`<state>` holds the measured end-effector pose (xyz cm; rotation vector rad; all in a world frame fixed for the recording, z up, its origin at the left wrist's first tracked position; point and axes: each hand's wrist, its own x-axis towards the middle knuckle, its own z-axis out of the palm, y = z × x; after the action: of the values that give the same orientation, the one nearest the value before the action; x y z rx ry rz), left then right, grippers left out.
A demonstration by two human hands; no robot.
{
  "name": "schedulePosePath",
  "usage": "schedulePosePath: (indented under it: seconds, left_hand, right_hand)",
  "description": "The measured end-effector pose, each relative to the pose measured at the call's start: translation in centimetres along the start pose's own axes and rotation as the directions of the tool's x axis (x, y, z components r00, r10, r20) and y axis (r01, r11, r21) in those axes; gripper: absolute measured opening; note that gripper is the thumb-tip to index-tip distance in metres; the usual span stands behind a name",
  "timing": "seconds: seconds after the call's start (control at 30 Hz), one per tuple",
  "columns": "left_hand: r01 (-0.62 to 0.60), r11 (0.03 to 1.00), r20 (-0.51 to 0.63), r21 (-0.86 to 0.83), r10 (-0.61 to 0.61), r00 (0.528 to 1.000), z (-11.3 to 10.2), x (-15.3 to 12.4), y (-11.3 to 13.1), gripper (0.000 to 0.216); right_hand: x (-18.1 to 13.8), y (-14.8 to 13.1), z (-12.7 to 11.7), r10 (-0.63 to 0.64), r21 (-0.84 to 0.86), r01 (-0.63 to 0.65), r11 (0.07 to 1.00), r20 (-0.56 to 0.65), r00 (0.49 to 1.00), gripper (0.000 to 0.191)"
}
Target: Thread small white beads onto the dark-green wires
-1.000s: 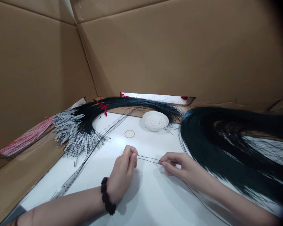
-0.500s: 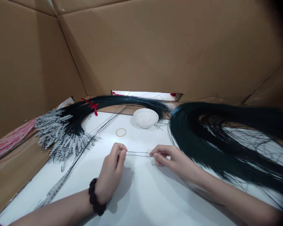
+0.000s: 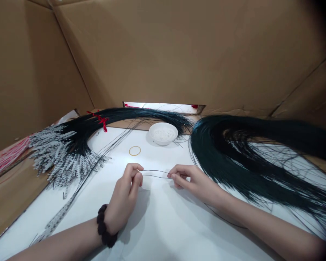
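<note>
A thin dark cord (image 3: 155, 170) runs in two strands between my hands, above the white tabletop (image 3: 157, 217). My left hand (image 3: 127, 192), with a dark braided band (image 3: 104, 226) at its wrist, pinches one end of these strands. My right hand (image 3: 190, 180) pinches them at the other end between thumb and fingers. More of the cord trails out from under the right hand and forearm. Beyond the hands lie a yellow rubber band (image 3: 134, 150) and a white bowl (image 3: 163, 133) holding small pale bits that I cannot make out.
A curved bundle of dark cords (image 3: 116, 116), tied with red string (image 3: 100, 119), ends in grey-white knotted tips (image 3: 59, 156) at left. A large loop of dark cords (image 3: 206, 152) lies at right. Pink strands (image 3: 8, 154) rest far left. Cardboard walls (image 3: 163, 54) enclose the table.
The whole view has shifted slightly, so everything appears a little further left and higher. Both hands still pinch the cord; its strands now bow a bit more between them.
</note>
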<state>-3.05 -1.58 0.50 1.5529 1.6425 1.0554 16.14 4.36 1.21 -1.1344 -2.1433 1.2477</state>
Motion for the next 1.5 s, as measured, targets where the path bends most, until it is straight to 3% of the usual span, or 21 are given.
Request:
schedulePosePath:
  seconds: [0.13,0.37,0.7,0.97,1.13,1.5]
  left_hand:
    - [-0.018,0.999,0.053,0.045,0.015,0.998,-0.2,0.0,0.2,0.014]
    - [0.001,1.0,0.051,0.031,-0.002,0.999,-0.2,0.1,0.1,0.011]
    - [-0.007,0.999,-0.022,-0.053,0.006,1.0,-0.4,-0.1,0.3,0.008]
    - [-0.037,0.961,-0.102,-0.276,0.009,0.995,-1.1,0.7,0.7,0.007]
    - [-0.09,0.892,-0.163,-0.443,0.019,0.987,-1.6,0.6,1.3,0.006]
    - [-0.229,0.779,-0.27,-0.583,0.08,0.96,-3.0,-0.1,3.4,0.008]
  right_hand:
    - [0.0,0.0,0.1,-0.001,-0.021,0.001,1.0,0.017,1.0,0.024]
    - [0.0,0.1,0.0,0.021,-0.052,-0.019,0.998,0.028,0.999,0.024]
    - [0.0,0.1,-0.1,0.024,-0.019,-0.022,1.0,0.093,0.995,0.025]
    - [0.4,0.6,-1.1,0.087,0.148,-0.105,0.983,0.124,0.989,0.025]
    - [0.6,0.5,-2.5,0.057,0.248,-0.076,0.966,0.082,0.995,0.026]
    - [0.6,1.0,-4.4,0.053,0.473,-0.076,0.878,0.06,0.997,0.023]
